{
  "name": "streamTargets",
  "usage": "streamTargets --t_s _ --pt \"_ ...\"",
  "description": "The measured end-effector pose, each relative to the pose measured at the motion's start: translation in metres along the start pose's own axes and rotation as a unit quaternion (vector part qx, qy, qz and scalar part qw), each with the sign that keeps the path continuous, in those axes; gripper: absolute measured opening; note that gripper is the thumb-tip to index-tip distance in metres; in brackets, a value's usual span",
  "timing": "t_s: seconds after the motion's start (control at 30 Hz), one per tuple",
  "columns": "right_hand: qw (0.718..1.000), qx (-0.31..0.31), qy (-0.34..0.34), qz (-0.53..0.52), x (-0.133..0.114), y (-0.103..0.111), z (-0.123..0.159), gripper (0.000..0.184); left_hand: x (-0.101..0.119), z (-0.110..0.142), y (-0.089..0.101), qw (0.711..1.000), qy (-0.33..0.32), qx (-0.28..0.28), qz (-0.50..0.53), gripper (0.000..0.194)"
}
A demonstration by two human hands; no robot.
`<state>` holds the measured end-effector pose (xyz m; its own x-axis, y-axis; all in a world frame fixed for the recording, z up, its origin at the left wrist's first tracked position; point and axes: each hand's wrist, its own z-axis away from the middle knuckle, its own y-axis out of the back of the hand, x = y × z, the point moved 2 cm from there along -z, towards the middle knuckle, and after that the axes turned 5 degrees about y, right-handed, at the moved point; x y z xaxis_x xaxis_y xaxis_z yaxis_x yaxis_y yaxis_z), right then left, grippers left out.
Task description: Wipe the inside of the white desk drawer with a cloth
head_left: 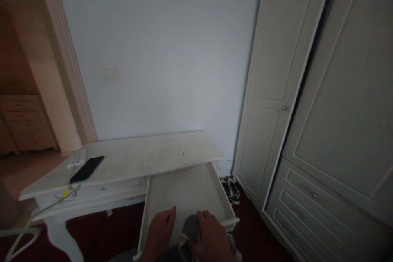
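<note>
Fingers of your right hand [211, 237] gripped gray cloth [190, 227] at the drawer's [184, 190] front edge — your left hand [159, 231] lay open beside it.

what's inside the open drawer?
Inside the drawer: a grey cloth at the front, gripped by the right hand; left hand beside it. The rest shows bare bottom; anything under the hands is hidden.

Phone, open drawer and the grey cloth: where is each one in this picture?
Phone [86, 169]: head view, middle of its dark screen, on the desk's left end.
Drawer [184, 190]: head view, bare floor of the pulled-out drawer.
Cloth [190, 227]: head view, grey fold showing between the two hands.
</note>
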<state>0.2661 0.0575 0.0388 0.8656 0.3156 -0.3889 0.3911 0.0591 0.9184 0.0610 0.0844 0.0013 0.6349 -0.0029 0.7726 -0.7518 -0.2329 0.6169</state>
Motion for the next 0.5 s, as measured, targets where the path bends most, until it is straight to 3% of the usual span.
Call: streamTargets --t_s 0.13,0.23,0.37,0.5 --pt "0.998 0.014 -0.054 0.027 0.034 0.023 0.006 0.069 -0.002 -0.001 -0.002 1.0 0.004 0.007 0.001 0.072" --pt "0.997 0.016 -0.062 0.043 0.034 0.026 0.009 0.066 -0.002 -0.001 -0.003 1.0 0.004 0.007 0.003 0.074" --pt "0.999 0.01 -0.026 0.036 -0.004 0.005 0.004 0.068 0.002 -0.001 -0.001 1.0 0.019 0.0 0.009 0.079" --pt "0.999 -0.047 0.02 0.017 -0.05 -0.023 -0.01 0.072 0.001 -0.004 0.002 0.999 0.034 0.009 0.019 0.091"
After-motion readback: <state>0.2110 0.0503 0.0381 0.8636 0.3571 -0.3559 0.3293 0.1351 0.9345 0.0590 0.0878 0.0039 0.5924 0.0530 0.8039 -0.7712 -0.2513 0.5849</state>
